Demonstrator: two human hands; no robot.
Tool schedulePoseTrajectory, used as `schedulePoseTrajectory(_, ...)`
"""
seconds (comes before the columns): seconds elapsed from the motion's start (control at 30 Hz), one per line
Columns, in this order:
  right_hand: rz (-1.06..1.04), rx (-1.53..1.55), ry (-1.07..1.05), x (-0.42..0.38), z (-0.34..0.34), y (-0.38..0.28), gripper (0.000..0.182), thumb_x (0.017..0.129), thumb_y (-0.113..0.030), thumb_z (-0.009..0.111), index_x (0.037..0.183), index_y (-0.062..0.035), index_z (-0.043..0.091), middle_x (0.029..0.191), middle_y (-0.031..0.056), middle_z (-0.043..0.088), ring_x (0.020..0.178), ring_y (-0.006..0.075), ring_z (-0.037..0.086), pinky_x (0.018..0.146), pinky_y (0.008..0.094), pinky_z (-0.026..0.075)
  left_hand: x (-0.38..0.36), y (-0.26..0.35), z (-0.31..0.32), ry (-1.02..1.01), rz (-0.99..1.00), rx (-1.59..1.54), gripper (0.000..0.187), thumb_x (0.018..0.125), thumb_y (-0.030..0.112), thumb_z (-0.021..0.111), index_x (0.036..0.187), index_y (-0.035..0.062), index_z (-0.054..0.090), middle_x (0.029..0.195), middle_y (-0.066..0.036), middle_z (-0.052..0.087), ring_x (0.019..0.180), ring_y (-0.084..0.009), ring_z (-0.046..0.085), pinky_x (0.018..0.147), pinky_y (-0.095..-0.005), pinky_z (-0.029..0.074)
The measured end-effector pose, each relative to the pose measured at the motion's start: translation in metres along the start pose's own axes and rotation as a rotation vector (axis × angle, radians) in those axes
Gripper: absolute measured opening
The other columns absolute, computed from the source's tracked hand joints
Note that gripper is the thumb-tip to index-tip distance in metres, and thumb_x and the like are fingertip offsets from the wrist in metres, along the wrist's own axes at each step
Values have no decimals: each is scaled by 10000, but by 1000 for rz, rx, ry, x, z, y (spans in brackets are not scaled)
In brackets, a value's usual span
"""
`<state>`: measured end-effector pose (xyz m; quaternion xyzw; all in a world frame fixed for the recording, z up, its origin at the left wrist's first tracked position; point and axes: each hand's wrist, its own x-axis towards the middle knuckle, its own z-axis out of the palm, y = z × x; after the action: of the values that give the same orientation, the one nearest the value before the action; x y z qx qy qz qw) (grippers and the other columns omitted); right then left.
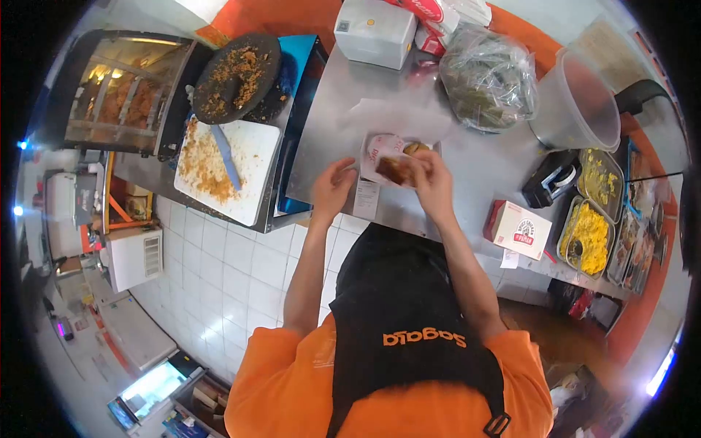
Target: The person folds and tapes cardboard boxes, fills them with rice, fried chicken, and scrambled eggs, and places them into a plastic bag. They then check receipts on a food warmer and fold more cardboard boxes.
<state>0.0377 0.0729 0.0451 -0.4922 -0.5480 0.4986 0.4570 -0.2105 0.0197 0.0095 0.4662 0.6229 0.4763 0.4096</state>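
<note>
An open white paper food box (370,171) stands on the steel counter, its lid folded up at the back. Inside it are a round white wrapped item with red print (385,148) and a pale yellowish piece (416,147). My right hand (432,182) pinches a dark brown glossy piece (395,170) over the front of the box; blur hides its exact kind. Just left of the box, my left hand (334,188) holds nothing, fingers apart and slightly curled. A printed paper slip (366,199) lies at the counter edge between my hands.
On the left are a cutting board (252,146) with crumbs and a knife (226,157), a dark stone mortar (237,77) and a glass display warmer (120,95). To the right stand a closed printed box (520,228), food trays (588,241), a plastic tub (577,102) and a bag of greens (488,77).
</note>
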Motion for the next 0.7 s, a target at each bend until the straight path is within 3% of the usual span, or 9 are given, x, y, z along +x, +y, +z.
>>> schedulePoseTrajectory(0.1, -80, -319, 112, 11, 2, -11, 188, 991, -118, 631, 1118, 11, 682, 978, 98, 748, 880, 185, 704, 804, 356, 561, 22, 16, -7, -47, 6, 37, 365, 952, 125, 714, 1293, 18, 636, 1183, -98, 723, 1014, -167, 702, 876, -292, 548)
schedulePoseTrajectory(0.13, 38, -209, 224, 13, -11, -29, 188, 987, -112, 635, 1114, 6, 707, 959, 98, 755, 877, 170, 703, 795, 333, 557, 28, 26, -16, -35, 0, 108, 356, 946, 117, 716, 1278, 15, 639, 1169, -93, 726, 1005, -166, 703, 869, -293, 550)
schedulePoseTrajectory(0.2, -198, -260, 453, 35, -59, -25, 183, 995, -150, 676, 1109, -13, 718, 945, 93, 748, 848, 88, 668, 768, 272, 541, 39, 38, -33, 13, 45, 225, 332, 933, 102, 719, 1244, 12, 645, 1129, -86, 731, 977, -163, 705, 851, -297, 554)
schedulePoseTrajectory(0.23, -215, -337, 537, 45, -79, -34, 205, 993, -162, 688, 1125, -6, 711, 976, 90, 748, 833, 92, 672, 761, 267, 542, 49, 43, -40, 57, 111, 266, 317, 927, 93, 720, 1225, 12, 647, 1102, -84, 732, 957, -160, 706, 841, -299, 556)
schedulePoseTrajectory(0.37, -130, -454, 186, 63, -117, -53, 309, 958, -116, 694, 1252, -28, 664, 1113, 133, 743, 918, 184, 731, 805, 323, 574, 63, 60, -47, 45, 303, 358, 259, 913, 77, 725, 1156, 17, 659, 988, -71, 730, 878, -152, 703, 796, -300, 561)
schedulePoseTrajectory(0.43, -72, -497, -6, 48, -112, -48, 394, 938, -92, 689, 1326, -55, 627, 1207, 168, 717, 984, 244, 742, 855, 363, 586, 55, 53, -47, 14, 239, 369, 250, 911, 78, 731, 1148, 24, 671, 979, -74, 734, 870, -151, 704, 798, -296, 562)
schedulePoseTrajectory(0.53, 1, -382, 70, 16, -98, -26, 398, 943, -95, 680, 1334, -49, 619, 1227, 168, 709, 996, 230, 737, 873, 355, 581, 37, 34, -45, -25, 128, 309, 241, 907, 81, 740, 1136, 29, 685, 971, -82, 738, 879, -152, 706, 807, -295, 564)
schedulePoseTrajectory(0.67, 67, -468, 301, 1, -105, -9, 251, 930, -127, 702, 1162, -32, 709, 1038, 123, 758, 946, 196, 733, 822, 362, 572, 29, 34, -53, -151, 42, 354, 219, 911, 90, 747, 1114, 24, 699, 990, -103, 745, 897, -159, 714, 822, -301, 567)
schedulePoseTrajectory(0.7, 60, -516, 255, -1, -103, -6, 231, 918, -144, 713, 1124, -40, 724, 1012, 117, 759, 918, 209, 734, 805, 373, 569, 31, 39, -50, -129, 81, 342, 256, 903, 101, 758, 1138, 28, 689, 1006, -104, 736, 906, -164, 706, 815, -303, 566)
